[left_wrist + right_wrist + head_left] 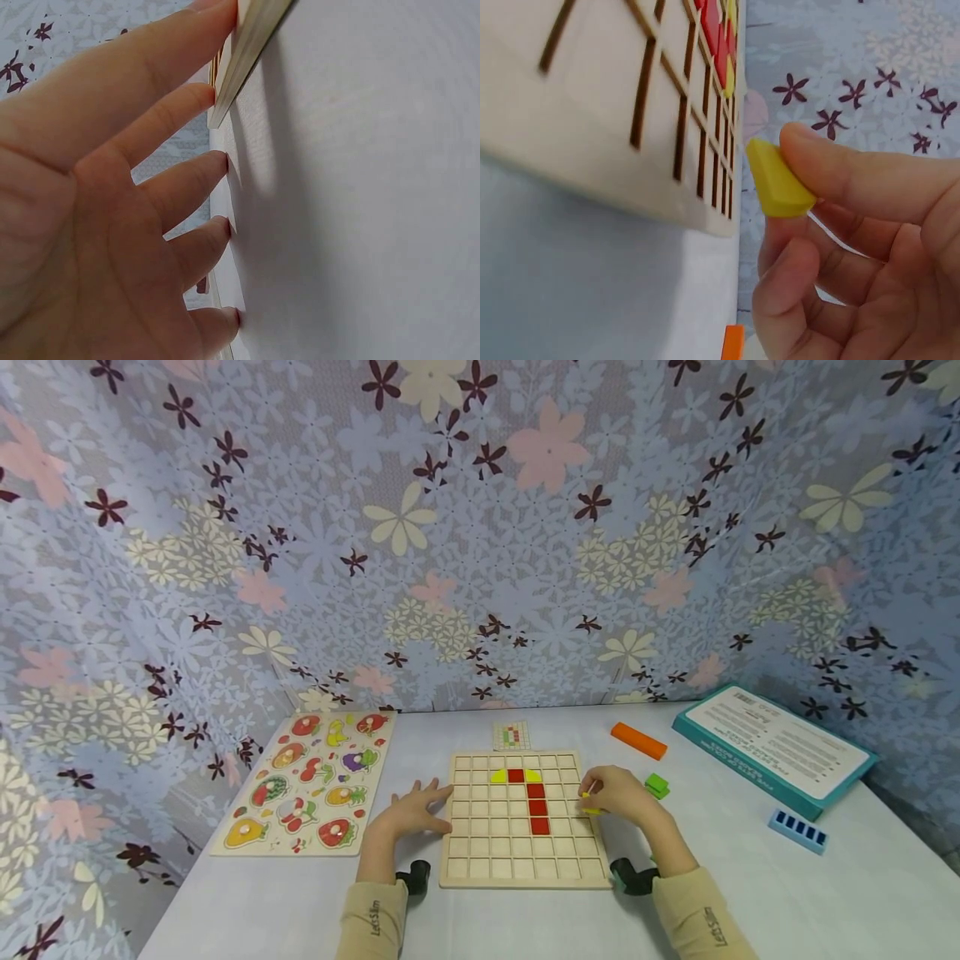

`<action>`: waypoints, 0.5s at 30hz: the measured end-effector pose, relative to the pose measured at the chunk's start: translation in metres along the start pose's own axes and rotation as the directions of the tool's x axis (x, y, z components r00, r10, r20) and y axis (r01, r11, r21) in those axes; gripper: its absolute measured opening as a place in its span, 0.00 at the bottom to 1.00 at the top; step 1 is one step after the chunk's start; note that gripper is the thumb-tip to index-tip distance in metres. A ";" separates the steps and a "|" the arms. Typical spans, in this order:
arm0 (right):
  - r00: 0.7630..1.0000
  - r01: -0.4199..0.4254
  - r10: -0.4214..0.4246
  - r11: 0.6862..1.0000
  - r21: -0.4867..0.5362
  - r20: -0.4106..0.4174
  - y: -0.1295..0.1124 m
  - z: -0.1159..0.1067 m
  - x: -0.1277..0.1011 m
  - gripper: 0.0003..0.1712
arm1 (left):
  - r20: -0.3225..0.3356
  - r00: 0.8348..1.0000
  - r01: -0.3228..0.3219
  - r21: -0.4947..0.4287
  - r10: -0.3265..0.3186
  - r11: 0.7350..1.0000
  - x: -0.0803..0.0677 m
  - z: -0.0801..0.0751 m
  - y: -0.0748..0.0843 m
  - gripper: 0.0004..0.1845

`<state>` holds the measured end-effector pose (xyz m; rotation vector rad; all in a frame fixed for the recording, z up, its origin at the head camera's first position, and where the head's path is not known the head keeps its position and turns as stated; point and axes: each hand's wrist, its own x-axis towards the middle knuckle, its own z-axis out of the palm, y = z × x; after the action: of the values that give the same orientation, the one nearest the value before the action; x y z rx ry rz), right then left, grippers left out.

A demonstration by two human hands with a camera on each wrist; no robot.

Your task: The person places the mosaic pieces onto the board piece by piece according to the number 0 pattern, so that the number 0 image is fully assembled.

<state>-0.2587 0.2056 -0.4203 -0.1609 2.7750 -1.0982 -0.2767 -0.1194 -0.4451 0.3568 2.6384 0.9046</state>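
Right hand (617,795) is pinching a yellow piece (776,182) in curled fingers (870,174), hovering at the right edge of the grid board (487,847). Left hand (411,812) is lying flat on the surface (750,893), fingers spread straight, touching the board's left edge, holding nothing.

Both forearms are reaching forward from the near edge, sleeves covering them to the wrists. The left hand (415,811) is lying palm down, fingers (196,101) spread and nearly straight, tips pressing flat. The right hand (619,795) is sitting to the right at about the same distance, fingers curling inward, thumb and forefinger (855,169) pinching together, the remaining fingers bending loosely beneath.
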 end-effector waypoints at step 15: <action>0.996 0.053 -0.062 0.992 0.114 0.071 -0.008 0.014 0.000 0.07 | 0.006 1.000 0.003 0.010 -0.003 1.000 0.003 0.001 -0.001 0.37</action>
<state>-0.2558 0.1903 -0.4253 -0.2646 2.6508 -1.2315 -0.2790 -0.1186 -0.4468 0.3572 2.6385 0.8878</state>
